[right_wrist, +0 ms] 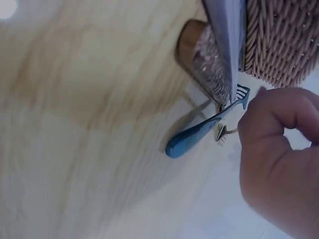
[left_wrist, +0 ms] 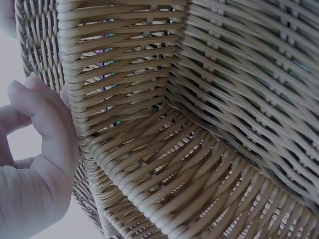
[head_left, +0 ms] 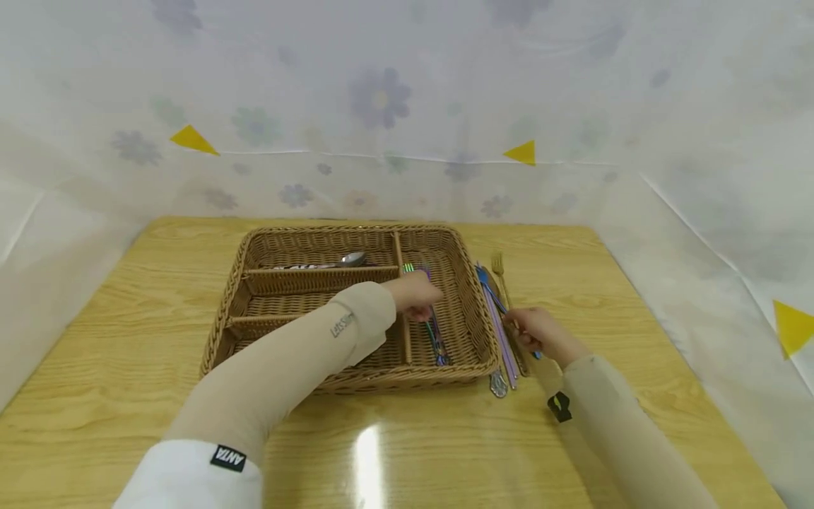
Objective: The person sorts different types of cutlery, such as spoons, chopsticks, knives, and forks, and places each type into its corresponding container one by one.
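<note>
The table (head_left: 483, 452) is of pale yellow wood, and its grain is well seen. On it, near the front, lies a long white glare (head_left: 369, 466). Behind the table and along both its sides hangs a whitish cloth (head_left: 572, 85). The cloth carries soft flowers (head_left: 381, 99), some greyish purple, some light green, and many of them look blurred. A thin white line (head_left: 381, 157) crosses the back part, between the left triangle (head_left: 193, 140) and the middle triangle (head_left: 521, 153). The right triangle (head_left: 793, 329) is lower, on the side cloth. All three are yellow.
</note>
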Available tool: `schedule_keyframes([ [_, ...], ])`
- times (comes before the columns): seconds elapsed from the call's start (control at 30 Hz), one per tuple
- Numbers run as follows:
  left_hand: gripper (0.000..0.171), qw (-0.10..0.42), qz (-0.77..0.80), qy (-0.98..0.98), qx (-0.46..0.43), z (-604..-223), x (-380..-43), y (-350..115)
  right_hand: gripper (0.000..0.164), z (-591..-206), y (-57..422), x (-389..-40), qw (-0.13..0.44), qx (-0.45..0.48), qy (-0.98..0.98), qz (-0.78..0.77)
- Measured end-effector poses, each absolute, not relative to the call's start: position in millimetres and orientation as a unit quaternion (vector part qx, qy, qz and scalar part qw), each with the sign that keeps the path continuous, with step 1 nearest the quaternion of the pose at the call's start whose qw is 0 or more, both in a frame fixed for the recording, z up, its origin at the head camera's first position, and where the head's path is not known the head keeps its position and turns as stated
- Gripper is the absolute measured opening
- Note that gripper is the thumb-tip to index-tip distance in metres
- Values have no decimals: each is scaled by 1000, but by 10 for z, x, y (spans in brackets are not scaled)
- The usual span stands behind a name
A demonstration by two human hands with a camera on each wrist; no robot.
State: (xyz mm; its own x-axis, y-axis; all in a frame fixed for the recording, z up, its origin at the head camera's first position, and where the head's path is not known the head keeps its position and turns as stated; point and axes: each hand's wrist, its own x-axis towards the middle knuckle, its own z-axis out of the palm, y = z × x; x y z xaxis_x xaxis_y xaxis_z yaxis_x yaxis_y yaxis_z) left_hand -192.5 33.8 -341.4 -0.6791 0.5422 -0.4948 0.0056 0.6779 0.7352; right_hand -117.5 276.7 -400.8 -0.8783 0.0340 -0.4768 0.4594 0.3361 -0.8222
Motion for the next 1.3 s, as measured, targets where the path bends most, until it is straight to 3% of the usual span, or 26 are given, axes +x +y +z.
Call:
schedule_keyframes([
  [0.1,39,369,376,835,159,-3421,-1937,329,20,-4006,2795,-1172,195,148,730,-638],
  [0.3,38,367,388,827,174,-3381,-1956,313,25,-3924,2763,-1131,152,133,662,-722],
  [0.53,38,338,394,837,172,-3339,-2008,316,19,-3782,2651,-1084,107,130,687,-707],
  [0.77,37,297,405,848,169,-3358,-2112,340,31,-3643,2489,-1018,93,126,735,-660],
  [0.9,38,279,423,848,157,-3365,-2169,369,30,-3590,2391,-977,83,115,751,-645],
  [1.3,32,269,491,815,151,-3334,-2241,417,33,-3495,2096,-877,76,62,771,-629],
])
